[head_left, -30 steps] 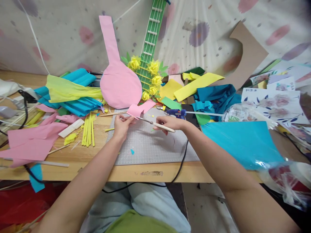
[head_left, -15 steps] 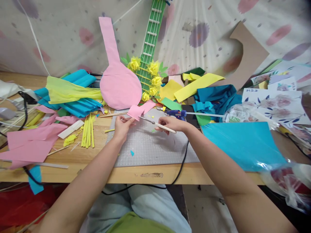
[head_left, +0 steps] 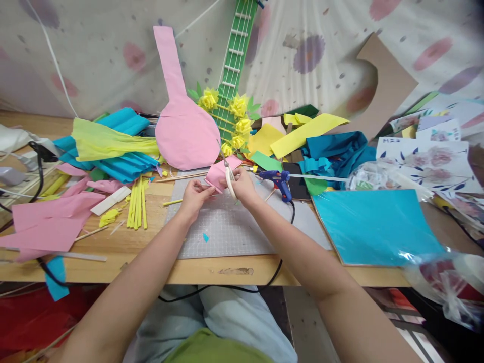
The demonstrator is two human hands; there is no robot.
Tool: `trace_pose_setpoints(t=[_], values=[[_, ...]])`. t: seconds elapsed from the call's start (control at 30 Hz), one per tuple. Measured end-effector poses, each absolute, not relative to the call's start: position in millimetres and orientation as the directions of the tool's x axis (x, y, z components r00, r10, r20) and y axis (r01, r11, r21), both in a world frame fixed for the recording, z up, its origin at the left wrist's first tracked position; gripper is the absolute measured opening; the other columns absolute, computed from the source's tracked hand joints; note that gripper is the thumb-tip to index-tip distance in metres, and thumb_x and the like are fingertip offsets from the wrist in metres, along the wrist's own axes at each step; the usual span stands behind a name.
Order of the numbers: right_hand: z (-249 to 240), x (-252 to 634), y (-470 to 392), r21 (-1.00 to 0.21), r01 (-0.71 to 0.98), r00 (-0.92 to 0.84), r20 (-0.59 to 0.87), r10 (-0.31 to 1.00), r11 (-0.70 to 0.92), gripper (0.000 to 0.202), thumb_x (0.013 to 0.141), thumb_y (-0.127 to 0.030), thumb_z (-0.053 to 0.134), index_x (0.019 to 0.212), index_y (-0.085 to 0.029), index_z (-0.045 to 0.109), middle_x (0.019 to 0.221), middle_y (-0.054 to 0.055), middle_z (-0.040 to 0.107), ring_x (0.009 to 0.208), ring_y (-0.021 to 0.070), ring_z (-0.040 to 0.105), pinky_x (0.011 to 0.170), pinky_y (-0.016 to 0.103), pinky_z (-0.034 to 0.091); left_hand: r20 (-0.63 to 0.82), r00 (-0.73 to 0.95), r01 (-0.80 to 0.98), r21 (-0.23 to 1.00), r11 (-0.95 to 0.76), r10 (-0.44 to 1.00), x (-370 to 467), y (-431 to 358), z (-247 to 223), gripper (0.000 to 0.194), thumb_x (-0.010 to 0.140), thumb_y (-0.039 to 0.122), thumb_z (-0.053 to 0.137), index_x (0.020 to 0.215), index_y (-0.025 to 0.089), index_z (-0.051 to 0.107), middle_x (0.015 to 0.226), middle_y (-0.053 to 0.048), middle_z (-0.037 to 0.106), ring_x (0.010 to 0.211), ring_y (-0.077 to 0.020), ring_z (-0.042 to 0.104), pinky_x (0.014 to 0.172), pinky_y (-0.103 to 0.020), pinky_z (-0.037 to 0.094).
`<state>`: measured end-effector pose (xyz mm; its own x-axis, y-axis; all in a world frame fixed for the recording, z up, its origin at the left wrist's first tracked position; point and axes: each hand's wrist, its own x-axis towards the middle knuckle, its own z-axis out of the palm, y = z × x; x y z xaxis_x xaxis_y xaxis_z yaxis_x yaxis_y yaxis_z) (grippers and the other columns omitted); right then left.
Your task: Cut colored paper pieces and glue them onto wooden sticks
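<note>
Between my hands is a curled piece of pink crepe paper [head_left: 217, 175], held above the grey cutting mat [head_left: 223, 237]. My left hand [head_left: 195, 196] pinches its near left edge. My right hand [head_left: 244, 186] is closed round the white handles of a pair of scissors [head_left: 230, 182], whose blades point up and away across the paper. Whether the blades are parted is hard to make out. Behind the hands stands a banjo-like pink paper-covered shape [head_left: 188, 133], with a round body and a long neck.
A green model fretboard [head_left: 231, 75] with yellow paper flowers leans at the back. To the right lie a blue glue gun [head_left: 279, 182] with its cord and a blue sheet pack [head_left: 378, 227]. Yellow strips [head_left: 137, 204] and pink paper scraps [head_left: 53, 222] lie to the left.
My right hand has come left and turned, so the scissors now point away from me instead of left. The pink paper has shifted slightly right, still in my left hand.
</note>
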<state>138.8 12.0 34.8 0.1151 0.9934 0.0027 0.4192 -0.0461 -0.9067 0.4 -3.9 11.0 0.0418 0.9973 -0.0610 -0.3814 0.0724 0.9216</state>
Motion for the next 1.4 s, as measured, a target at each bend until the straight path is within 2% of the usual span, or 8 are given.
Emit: trace_pose_setpoints(t=[0.1, 0.33, 0.43, 0.57, 0.77, 0.9, 1.03, 1.4], values=[[34, 136, 19, -0.920, 0.387, 0.198, 0.017, 0.980, -0.062, 0.035, 0.057, -0.033, 0.064, 0.078, -0.022, 0.038, 0.069, -0.003, 0.057, 0.064, 0.0145, 0.057, 0.060, 0.028, 0.043, -0.073, 0.059, -0.388, 0.917, 0.090, 0.996, 0, -4, 10, 0.049, 0.048, 0.020, 0.074, 0.074, 0.020, 0.032, 0.061, 0.004, 0.062, 0.061, -0.0160, 0.064, 0.055, -0.027, 0.051], [36, 137, 23, -0.932, 0.362, 0.187, 0.045, 0.981, -0.027, 0.036, 0.055, -0.033, 0.066, 0.076, -0.022, 0.038, 0.066, -0.005, 0.054, 0.063, 0.0130, 0.053, 0.061, 0.027, 0.040, -0.070, 0.115, -0.394, 0.913, 0.110, 0.991, 1, -6, 11, 0.048, 0.050, 0.020, 0.074, 0.073, 0.020, 0.032, 0.063, 0.003, 0.063, 0.062, -0.0161, 0.065, 0.056, -0.026, 0.051], [34, 138, 19, -0.932, 0.360, 0.106, 0.074, 0.992, 0.032, 0.037, 0.056, -0.037, 0.065, 0.076, -0.022, 0.037, 0.065, -0.006, 0.052, 0.060, 0.0116, 0.051, 0.059, 0.025, 0.039, -0.087, 0.102, -0.419, 0.900, 0.122, 0.991, 0, -7, 13, 0.049, 0.049, 0.018, 0.075, 0.073, 0.019, 0.032, 0.061, 0.003, 0.063, 0.061, -0.0158, 0.065, 0.055, -0.026, 0.051], [39, 153, 6, -0.851, 0.489, -0.074, 0.177, 0.981, 0.191, 0.035, 0.059, -0.041, 0.064, 0.071, -0.021, 0.038, 0.067, -0.005, 0.049, 0.062, 0.0103, 0.046, 0.058, 0.023, 0.035, -0.118, 0.076, -0.458, 0.878, 0.140, 0.990, -1, -6, 16, 0.051, 0.048, 0.017, 0.076, 0.071, 0.019, 0.031, 0.061, 0.002, 0.063, 0.060, -0.0153, 0.064, 0.055, -0.026, 0.051], [59, 200, -18, -0.823, 0.549, -0.399, -0.100, 0.912, 0.150, 0.037, 0.062, -0.050, 0.062, 0.073, -0.018, 0.045, 0.065, -0.003, 0.052, 0.057, 0.0096, 0.047, 0.053, 0.023, 0.035, -0.106, 0.049, -0.454, 0.884, 0.116, 0.993, 0, -4, 14, 0.051, 0.049, 0.020, 0.076, 0.073, 0.020, 0.031, 0.067, -0.001, 0.065, 0.065, -0.0178, 0.066, 0.055, -0.026, 0.050], [66, 216, -26, -0.754, 0.653, -0.382, -0.241, 0.892, 0.076, 0.040, 0.061, -0.053, 0.063, 0.073, -0.018, 0.047, 0.063, -0.002, 0.055, 0.054, 0.0093, 0.048, 0.049, 0.022, 0.033, -0.086, 0.006, -0.434, 0.897, 0.080, 0.996, 0, -3, 13, 0.052, 0.048, 0.021, 0.076, 0.074, 0.020, 0.031, 0.065, 0.002, 0.063, 0.063, -0.0169, 0.065, 0.054, -0.026, 0.050], [67, 215, -28, -0.756, 0.650, -0.432, -0.282, 0.857, 0.079, 0.040, 0.061, -0.052, 0.064, 0.072, -0.018, 0.047, 0.062, -0.002, 0.056, 0.052, 0.0086, 0.049, 0.048, 0.021, 0.034, -0.050, -0.015, -0.437, 0.899, 0.038, 0.999, -1, -2, 10, 0.052, 0.048, 0.021, 0.075, 0.075, 0.020, 0.031, 0.063, 0.005, 0.061, 0.061, -0.0161, 0.065, 0.054, -0.027, 0.051], [67, 221, -24, -0.720, 0.693, -0.397, -0.339, 0.853, 0.036, 0.046, 0.059, -0.058, 0.063, 0.071, -0.018, 0.044, 0.059, -0.002, 0.056, 0.048, 0.0080, 0.049, 0.043, 0.020, 0.031, 0.012, -0.041, -0.396, 0.918, -0.027, 0.999, -1, 0, 5, 0.051, 0.049, 0.023, 0.075, 0.074, 0.020, 0.031, 0.062, 0.007, 0.056, 0.063, -0.0147, 0.064, 0.059, -0.028, 0.053]])
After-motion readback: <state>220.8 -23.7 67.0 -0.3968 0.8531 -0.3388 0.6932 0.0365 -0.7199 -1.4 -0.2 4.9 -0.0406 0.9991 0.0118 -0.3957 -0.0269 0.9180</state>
